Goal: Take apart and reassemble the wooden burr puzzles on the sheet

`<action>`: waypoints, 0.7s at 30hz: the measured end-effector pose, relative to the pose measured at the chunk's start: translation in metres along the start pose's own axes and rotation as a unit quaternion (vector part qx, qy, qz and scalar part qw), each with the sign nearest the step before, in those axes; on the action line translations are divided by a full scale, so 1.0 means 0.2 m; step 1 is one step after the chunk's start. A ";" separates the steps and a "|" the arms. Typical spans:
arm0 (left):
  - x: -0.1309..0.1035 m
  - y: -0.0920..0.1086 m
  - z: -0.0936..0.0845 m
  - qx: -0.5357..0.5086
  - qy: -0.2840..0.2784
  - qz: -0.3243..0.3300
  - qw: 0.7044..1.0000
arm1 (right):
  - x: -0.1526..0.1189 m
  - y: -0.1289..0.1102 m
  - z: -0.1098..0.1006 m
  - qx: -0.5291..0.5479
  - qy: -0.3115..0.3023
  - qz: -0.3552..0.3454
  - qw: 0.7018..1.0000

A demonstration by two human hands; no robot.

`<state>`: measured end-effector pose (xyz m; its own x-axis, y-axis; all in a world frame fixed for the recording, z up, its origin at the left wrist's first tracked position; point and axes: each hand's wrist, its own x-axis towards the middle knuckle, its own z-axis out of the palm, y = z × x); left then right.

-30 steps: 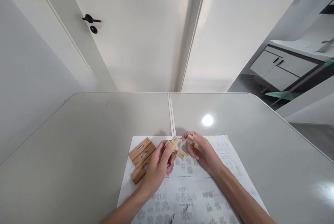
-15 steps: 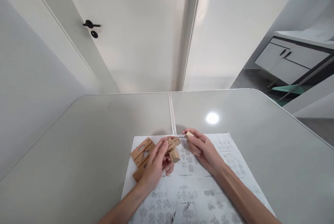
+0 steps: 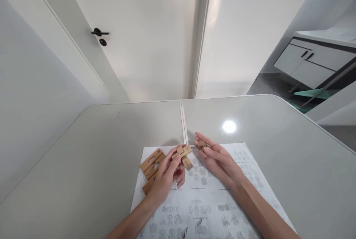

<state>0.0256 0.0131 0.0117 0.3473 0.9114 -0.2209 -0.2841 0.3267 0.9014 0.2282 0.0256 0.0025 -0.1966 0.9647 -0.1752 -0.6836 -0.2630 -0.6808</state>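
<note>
Nearest, a printed sheet [image 3: 205,194] lies under the forearms, its small drawings too blurred to read. Over its far part, the left hand [image 3: 164,179] pinches a cluster [image 3: 183,152] of pale wooden pieces between thumb and fingers; at least 2 seem joined crosswise, with 1 end pointing down toward the sheet. Beside that hand lie 3 darker slabs [image 3: 151,160] with cut-outs, set edge to edge at a slant; numerals 2 and 1 show on 2 of them. The right hand [image 3: 224,161] holds a small wooden block [image 3: 202,143] near its fingertips, thumb bent in against it, and is slightly blurred. As far as can be judged, the joining is partly done: the block is apart from the cluster, and the slabs are separate from both. Beyond are the grey table [image 3: 83,157] and a door [image 3: 155,46].
</note>
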 end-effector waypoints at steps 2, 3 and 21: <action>0.00 -0.01 -0.01 0.005 0.004 0.012 1.000 | 0.00 0.00 -0.01 -0.004 -0.019 -0.016 1.000; 0.01 -0.01 -0.01 0.009 0.006 0.018 1.000 | 0.00 0.00 -0.02 -0.005 -0.027 -0.018 0.999; 0.01 -0.03 -0.01 0.074 0.062 0.082 0.992 | 0.03 0.06 0.00 -0.101 -0.112 0.021 0.988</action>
<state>0.0265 0.0138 0.0057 0.1925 0.9760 -0.1014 -0.1908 0.1386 0.9718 0.2198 0.0281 -0.0063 -0.3882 0.9196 -0.0604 -0.5213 -0.2732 -0.8085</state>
